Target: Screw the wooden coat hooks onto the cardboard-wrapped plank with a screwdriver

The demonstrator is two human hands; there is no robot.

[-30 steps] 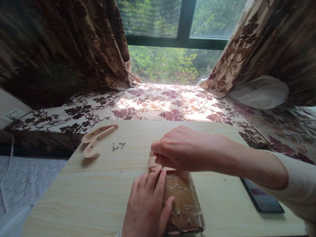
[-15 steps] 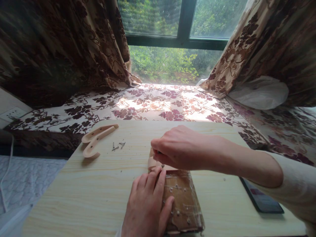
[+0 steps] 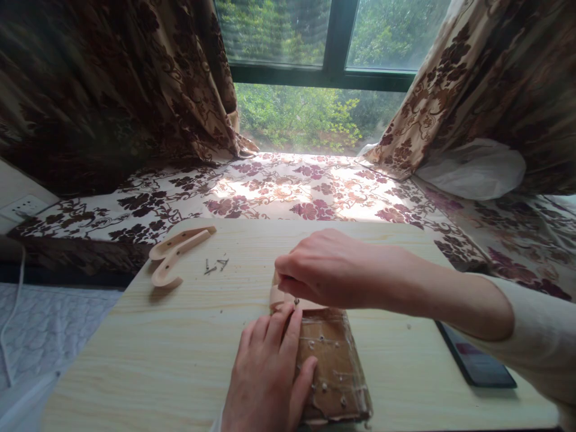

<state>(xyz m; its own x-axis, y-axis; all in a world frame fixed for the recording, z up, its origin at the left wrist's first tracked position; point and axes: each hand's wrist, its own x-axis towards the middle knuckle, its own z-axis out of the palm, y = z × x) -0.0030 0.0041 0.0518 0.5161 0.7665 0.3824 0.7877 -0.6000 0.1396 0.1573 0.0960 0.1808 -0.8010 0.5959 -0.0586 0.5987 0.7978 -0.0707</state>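
My left hand lies with its fingers stretched out, fingertips pressing on a pale wooden hook and the thumb on a brown, tape-wrapped block. The wooden hook lies across the block's far end, mostly covered by my hands. A small screw stands in it beside my left fingertips. Just above, my right hand is closed in a fist, knuckles up; what it grips is hidden. The block's top is pitted with several small holes.
Two more curved wooden hooks lie at the table's far left, with several loose screws beside them. A phone rests under my right forearm. Beyond the table is a flower-patterned ledge below the window.
My right hand has turned very slightly, and the dark bit seen beneath its fingers no longer shows. My left hand, the hook and the block stay nearly in place.
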